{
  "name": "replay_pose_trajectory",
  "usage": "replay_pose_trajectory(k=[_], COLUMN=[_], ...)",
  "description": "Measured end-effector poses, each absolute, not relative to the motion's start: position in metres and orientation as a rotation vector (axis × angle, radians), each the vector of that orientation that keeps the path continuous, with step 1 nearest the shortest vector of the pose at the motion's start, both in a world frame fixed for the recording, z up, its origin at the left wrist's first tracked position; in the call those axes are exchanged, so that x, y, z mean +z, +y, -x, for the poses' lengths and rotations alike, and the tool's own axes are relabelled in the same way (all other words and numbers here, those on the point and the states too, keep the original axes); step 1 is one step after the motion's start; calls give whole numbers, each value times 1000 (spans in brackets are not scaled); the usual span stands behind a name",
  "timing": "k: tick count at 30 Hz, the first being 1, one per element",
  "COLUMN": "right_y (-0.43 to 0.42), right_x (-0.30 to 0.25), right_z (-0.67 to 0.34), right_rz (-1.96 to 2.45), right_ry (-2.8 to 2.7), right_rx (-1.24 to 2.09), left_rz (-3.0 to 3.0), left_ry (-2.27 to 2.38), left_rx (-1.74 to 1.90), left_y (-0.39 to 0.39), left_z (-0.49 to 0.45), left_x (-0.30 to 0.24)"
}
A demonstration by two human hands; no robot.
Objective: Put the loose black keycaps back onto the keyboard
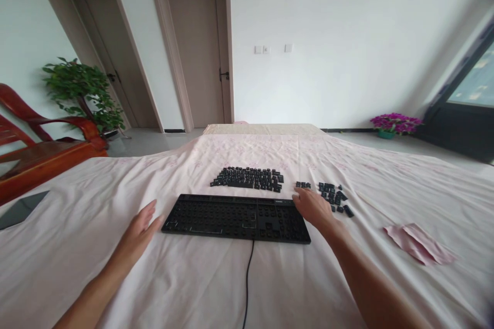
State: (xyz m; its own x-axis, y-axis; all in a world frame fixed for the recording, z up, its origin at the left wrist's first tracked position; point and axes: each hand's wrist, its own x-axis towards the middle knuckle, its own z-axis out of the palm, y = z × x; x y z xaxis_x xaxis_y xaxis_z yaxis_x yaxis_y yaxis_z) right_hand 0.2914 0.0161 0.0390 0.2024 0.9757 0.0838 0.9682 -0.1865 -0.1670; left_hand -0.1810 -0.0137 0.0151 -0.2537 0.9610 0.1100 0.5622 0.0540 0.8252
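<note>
A black keyboard [227,216] with its keycaps off lies on the pink-white cloth, its bare key sockets facing up. My left hand [141,229] is held open just off the keyboard's left end, with nothing in it. Over the keyboard's upper right corner, my right hand [312,205] has its fingers drawn together beside a small row of loose keycaps [303,184]; anything between the fingertips is hidden. A large block of black keycaps [249,178] is laid out in rows behind the keyboard. Right of my right hand sits a looser cluster of keycaps [329,193].
The keyboard's cable [249,282] runs toward me across the cloth [185,277]. A folded pink cloth [419,243] lies at the right, and a flat dark object [23,209] at the left edge. Beyond stand a wooden chair [46,149] and a green plant [81,85].
</note>
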Motion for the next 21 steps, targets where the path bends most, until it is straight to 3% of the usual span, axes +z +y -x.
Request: replay_pose_trajectory(k=[4,9,15,21], right_y=[8,11,26,18], right_x=[23,9,-1,-10], right_z=[-288,-285,-294,-289], right_rz=[2243,2173,2147,2071], right_ry=[-1973,-1898,-1784,-1840], right_rx=[67,36,64,-71], left_rz=[-1649,-1658,-1384,-1222], left_ry=[1817,1945,1849,1649], left_rx=[975,907,1084,948], left_y=[36,44,53,77], left_z=[163,148,141,156], left_x=[-9,-25,-21,-10])
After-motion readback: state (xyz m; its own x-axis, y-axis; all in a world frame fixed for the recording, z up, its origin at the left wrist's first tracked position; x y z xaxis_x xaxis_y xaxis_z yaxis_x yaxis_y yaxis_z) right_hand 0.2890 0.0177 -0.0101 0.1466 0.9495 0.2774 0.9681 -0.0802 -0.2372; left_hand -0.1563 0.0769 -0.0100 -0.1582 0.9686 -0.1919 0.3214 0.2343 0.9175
